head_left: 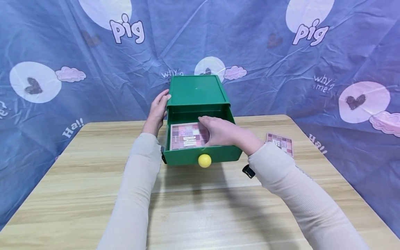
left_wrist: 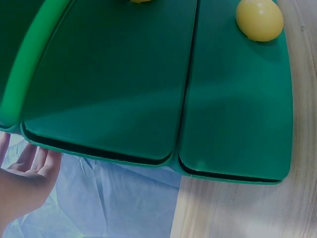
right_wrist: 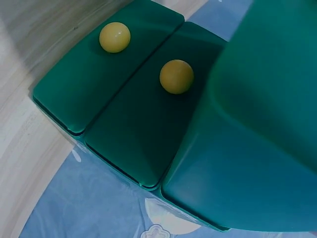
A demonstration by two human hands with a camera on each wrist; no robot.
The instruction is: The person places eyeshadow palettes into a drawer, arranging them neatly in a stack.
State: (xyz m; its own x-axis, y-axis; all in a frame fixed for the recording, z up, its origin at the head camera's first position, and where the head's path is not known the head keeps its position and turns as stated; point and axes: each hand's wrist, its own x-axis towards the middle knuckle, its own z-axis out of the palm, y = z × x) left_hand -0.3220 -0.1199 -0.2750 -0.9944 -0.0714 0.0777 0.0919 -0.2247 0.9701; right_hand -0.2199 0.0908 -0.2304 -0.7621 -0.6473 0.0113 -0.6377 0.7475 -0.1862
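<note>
A green drawer cabinet (head_left: 197,90) stands on the table with its top drawer (head_left: 187,155) pulled out, a yellow ball knob (head_left: 204,160) on its front. Inside that drawer lies a pink eyeshadow palette (head_left: 184,136) printed with coloured squares and white letters. My right hand (head_left: 223,132) reaches over the drawer's right side and grips the palette's right end, thumb toward the front and fingers toward the back. My left hand (head_left: 158,109) rests against the cabinet's left side; the left wrist view shows its fingers (left_wrist: 42,161) fairly straight along the cabinet's edge.
A second eyeshadow palette (head_left: 280,143) lies on the wooden table (head_left: 200,208) to the right. Below the pulled-out drawer are two shut drawers (right_wrist: 133,139) with yellow knobs (right_wrist: 177,77). A blue printed cloth (head_left: 265,69) hangs behind the table and at its sides.
</note>
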